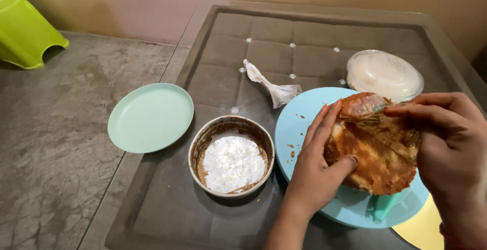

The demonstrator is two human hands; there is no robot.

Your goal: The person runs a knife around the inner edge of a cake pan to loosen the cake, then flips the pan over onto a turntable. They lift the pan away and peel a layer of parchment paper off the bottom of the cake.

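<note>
Glass table (167,214); left hand (317,171) and right hand (451,148) grip cake (373,161), perhaps film-wrapped, underside hidden.

A crumpled clear wrapper (271,85) lies on the bench's glass top, behind the round tin (231,155). At the far right sits a round clear plastic tub (384,74), lidded, with pale contents. No labels, signs or screens show.
</note>
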